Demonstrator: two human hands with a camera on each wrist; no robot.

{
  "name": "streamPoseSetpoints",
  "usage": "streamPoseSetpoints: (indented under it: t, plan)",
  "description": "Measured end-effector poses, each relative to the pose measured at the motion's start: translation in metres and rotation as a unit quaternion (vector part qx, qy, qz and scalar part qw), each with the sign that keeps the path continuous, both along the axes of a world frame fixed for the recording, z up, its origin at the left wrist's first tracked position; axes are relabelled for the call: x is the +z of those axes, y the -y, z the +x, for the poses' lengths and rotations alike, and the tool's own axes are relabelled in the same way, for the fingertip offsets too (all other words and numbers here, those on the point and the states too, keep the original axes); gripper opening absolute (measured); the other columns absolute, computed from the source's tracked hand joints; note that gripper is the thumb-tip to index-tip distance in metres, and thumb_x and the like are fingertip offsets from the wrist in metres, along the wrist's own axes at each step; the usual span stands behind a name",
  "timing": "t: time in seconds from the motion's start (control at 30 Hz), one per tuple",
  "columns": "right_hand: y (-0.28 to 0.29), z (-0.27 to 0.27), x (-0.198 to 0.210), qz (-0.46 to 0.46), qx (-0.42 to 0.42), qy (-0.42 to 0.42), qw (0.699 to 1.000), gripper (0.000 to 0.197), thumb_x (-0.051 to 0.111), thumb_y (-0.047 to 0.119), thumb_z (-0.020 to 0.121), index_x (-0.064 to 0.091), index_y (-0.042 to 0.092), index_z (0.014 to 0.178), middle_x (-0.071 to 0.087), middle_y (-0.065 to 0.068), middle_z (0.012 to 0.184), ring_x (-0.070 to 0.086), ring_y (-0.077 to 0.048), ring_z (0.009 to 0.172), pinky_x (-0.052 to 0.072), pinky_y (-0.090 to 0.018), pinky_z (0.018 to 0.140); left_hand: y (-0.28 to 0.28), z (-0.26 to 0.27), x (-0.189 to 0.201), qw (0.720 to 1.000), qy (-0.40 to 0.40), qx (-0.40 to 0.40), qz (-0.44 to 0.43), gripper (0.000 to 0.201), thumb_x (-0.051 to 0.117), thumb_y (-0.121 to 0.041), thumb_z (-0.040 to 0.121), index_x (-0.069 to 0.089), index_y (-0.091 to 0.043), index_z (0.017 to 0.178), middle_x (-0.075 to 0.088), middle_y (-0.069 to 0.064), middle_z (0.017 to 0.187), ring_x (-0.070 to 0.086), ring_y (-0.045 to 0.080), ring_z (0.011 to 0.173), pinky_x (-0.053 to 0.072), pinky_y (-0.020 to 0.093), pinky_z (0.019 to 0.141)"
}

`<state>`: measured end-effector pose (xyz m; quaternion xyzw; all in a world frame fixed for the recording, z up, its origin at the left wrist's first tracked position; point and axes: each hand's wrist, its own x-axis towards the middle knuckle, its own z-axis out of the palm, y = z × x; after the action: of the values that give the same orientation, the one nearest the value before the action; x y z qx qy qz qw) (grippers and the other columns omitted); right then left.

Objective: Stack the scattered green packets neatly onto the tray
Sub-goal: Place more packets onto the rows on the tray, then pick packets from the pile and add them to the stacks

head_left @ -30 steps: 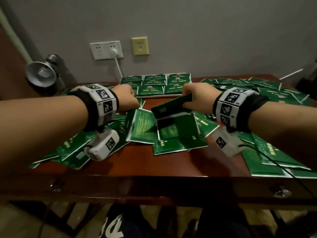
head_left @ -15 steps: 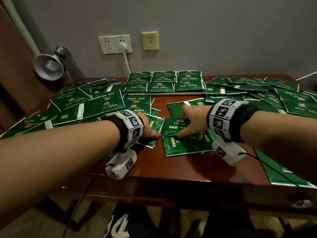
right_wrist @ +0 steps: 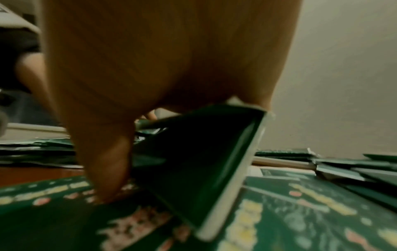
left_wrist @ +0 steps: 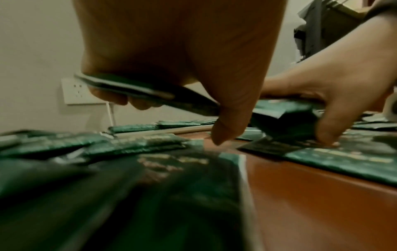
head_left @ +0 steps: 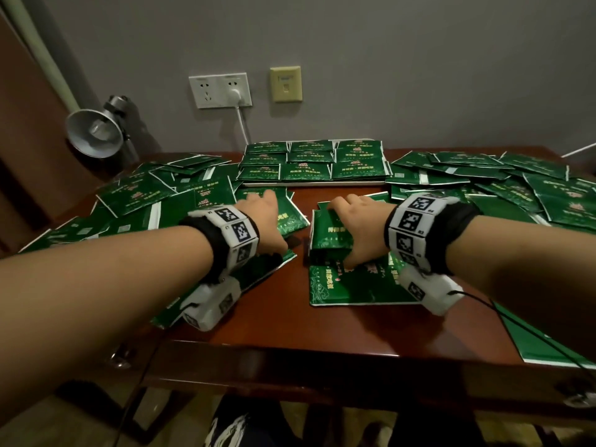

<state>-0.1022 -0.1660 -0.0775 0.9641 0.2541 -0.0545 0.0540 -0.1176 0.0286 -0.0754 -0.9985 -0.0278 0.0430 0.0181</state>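
Both hands low over the reddish-brown wooden desk [head_left: 290, 324]. Left hand [head_left: 263, 217] grips a flat glossy green foil packet [left_wrist: 137, 90], fingers curled under, thumb on top, packet tilted. Right hand [head_left: 359, 227] pinches a second green packet [head_left: 329, 233], near edge raised off the packets underneath. More green packets are scattered [head_left: 167, 195] either side of the hands. Shallow pale tray [head_left: 348, 183] at the back by the wall, with neat rows of packets on it.
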Motion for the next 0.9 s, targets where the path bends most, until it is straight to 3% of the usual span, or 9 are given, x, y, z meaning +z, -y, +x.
streamPoseSetpoints:
  t: [0.1,0.2,0.33,0.43,0.57,0.77,0.9]
  plan:
    - [0.003,0.004,0.007,-0.022,-0.007,0.005,1.0,0.104,0.086,0.053,0.055,0.031,0.016,0.135,0.044,-0.006,0.122,0.048,-0.023,0.111,0.049,-0.038,0.092,-0.011,0.011,0.017,0.999,0.036,-0.024,0.025,0.066,0.076,-0.045,0.066,0.039,-0.017,0.114,0.049,0.005,0.11,0.053,0.026,0.095,0.046,0.04,0.078]
    - [0.008,0.015,0.017,-0.016,-0.017,0.009,1.0,0.09,0.082,0.045,0.063,0.033,0.015,0.132,0.044,-0.006,0.119,0.049,-0.022,0.106,0.051,-0.035,0.084,-0.017,0.029,0.029,0.998,0.049,-0.046,0.001,0.083,0.079,-0.052,0.061,0.04,-0.018,0.125,0.051,0.004,0.114,0.053,0.027,0.104,0.049,0.044,0.086]
    - [0.022,0.045,0.034,0.029,-0.042,0.025,0.998,0.088,0.078,0.038,0.069,0.03,0.017,0.14,0.044,-0.004,0.121,0.046,-0.021,0.11,0.049,-0.038,0.093,-0.012,0.065,0.037,0.993,0.054,-0.106,-0.002,0.085,0.082,-0.043,0.062,0.038,-0.019,0.131,0.051,0.007,0.121,0.047,0.03,0.114,0.045,0.052,0.096]
    - [0.035,0.075,0.045,0.024,-0.074,0.046,0.996,0.088,0.077,0.037,0.07,0.029,0.02,0.143,0.044,-0.005,0.13,0.044,-0.024,0.119,0.045,-0.045,0.1,-0.002,0.1,0.04,0.989,0.04,-0.139,0.007,0.089,0.083,-0.042,0.064,0.035,-0.019,0.136,0.05,0.008,0.122,0.046,0.029,0.114,0.045,0.05,0.096]
    - [0.045,0.12,0.049,0.003,-0.107,0.059,0.993,0.089,0.077,0.043,0.069,0.031,0.022,0.142,0.044,-0.007,0.133,0.043,-0.029,0.122,0.04,-0.045,0.102,0.013,0.153,0.037,0.986,0.034,-0.165,0.007,0.089,0.084,-0.039,0.067,0.035,-0.018,0.138,0.049,0.01,0.125,0.044,0.03,0.115,0.043,0.044,0.097]
    - [0.033,0.186,0.043,-0.017,-0.108,0.049,0.993,0.08,0.075,0.031,0.074,0.032,0.022,0.142,0.046,-0.006,0.136,0.042,-0.028,0.121,0.038,-0.036,0.092,0.023,0.209,0.02,0.986,0.013,-0.165,0.031,0.096,0.084,-0.044,0.068,0.032,-0.018,0.144,0.045,0.01,0.135,0.04,0.031,0.124,0.038,0.04,0.097]
    - [0.02,0.208,0.039,-0.055,-0.113,0.029,0.992,0.099,0.082,0.045,0.065,0.028,0.025,0.146,0.044,-0.005,0.141,0.042,-0.03,0.125,0.041,-0.041,0.096,0.02,0.221,0.007,0.99,0.016,-0.13,0.059,0.107,0.083,-0.054,0.063,0.027,-0.02,0.147,0.039,0.012,0.14,0.035,0.033,0.13,0.035,0.046,0.104]
